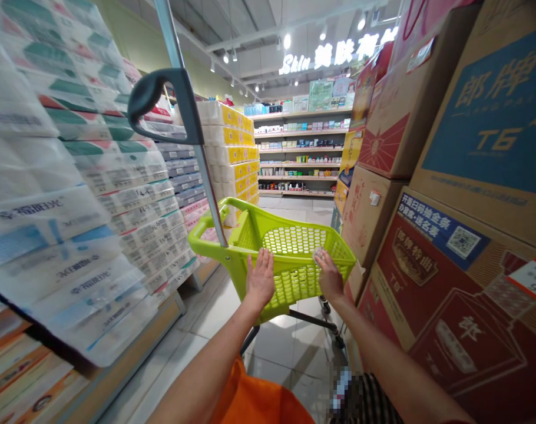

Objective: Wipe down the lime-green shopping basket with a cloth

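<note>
A lime-green plastic shopping cart (294,282) stands across the aisle before me, its handle end to the left. My left hand (261,277) rests against the near side of the basket, fingers stretched out and pointing up to the rim. Further right along that rim, my right hand (328,274) has its fingers curled over a small crumpled whitish thing (318,253), possibly a cloth or tissue. The fingers partly cover it. A grey metal pole (208,182) with a dark grey loop grip (168,106) rises from the cart's handle end.
Wrapped tissue packs (118,171) are piled high on the left, above a low platform edge (148,330). Stacked cardboard cartons (462,306) hem in the right side. Behind the cart, tiled floor (294,206) leads to stocked shelves (298,150) and a yellow-and-white pack stack (232,153).
</note>
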{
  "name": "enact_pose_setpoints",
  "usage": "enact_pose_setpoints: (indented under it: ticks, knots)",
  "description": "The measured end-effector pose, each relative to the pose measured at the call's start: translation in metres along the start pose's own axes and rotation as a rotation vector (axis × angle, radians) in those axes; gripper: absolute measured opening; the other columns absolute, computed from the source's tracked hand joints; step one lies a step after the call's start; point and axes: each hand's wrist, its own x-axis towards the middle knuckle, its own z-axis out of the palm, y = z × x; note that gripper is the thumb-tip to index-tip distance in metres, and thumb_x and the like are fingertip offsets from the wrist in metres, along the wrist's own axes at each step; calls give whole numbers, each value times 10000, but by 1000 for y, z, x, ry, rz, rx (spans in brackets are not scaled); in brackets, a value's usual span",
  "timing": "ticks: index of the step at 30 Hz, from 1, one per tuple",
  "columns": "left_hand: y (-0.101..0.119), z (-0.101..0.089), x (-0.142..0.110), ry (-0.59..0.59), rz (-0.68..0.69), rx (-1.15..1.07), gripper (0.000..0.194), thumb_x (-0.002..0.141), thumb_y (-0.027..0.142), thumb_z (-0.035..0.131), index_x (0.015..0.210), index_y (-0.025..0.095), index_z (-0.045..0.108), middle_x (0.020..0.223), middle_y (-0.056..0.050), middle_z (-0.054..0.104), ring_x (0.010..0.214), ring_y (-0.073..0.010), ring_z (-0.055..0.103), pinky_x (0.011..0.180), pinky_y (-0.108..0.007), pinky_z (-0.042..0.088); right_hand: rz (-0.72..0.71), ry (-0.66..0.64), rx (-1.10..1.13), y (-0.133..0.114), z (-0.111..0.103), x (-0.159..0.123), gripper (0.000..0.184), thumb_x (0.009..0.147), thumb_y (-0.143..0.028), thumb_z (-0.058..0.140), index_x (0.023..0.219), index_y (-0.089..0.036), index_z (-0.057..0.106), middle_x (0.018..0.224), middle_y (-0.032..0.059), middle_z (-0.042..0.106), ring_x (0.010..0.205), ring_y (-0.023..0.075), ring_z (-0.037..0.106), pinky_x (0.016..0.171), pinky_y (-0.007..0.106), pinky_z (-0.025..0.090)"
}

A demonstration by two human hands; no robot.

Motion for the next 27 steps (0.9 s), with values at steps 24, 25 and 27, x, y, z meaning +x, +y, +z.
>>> enact_pose_setpoints:
  ticks: [24, 25, 27]
  knots:
    - [-90, -65, 7, 186, -286, -3, 552, 692, 165, 487, 1237, 98, 434, 1320, -130, 451, 1261, -282, 319, 1032, -444, 252, -171, -92, 400, -169, 63, 40, 543, 639, 37, 383, 1060, -197, 634, 1283, 42, 504, 1168, 162, 480, 1003, 307, 388]
    - [-86, -64, 6, 199, -276, -3, 544, 697, 166, 487, 1234, 105, 438, 1318, -128, 454, 1256, -282, 325, 1026, -442, 256, -200, -74, 430, -179, 62, 36, 531, 659, 28, 378, 1074, -192, 626, 1301, 42, 485, 1192, 158, 454, 1019, 305, 369]
    - [-77, -63, 2, 228, -258, -12, 520, 707, 167, 485, 1225, 127, 452, 1300, -115, 475, 1247, -277, 336, 1014, -432, 266, -225, -49, 452, -179, 57, 30, 507, 694, 8, 365, 1089, -184, 618, 1328, 43, 453, 1216, 157, 425, 1034, 308, 350]
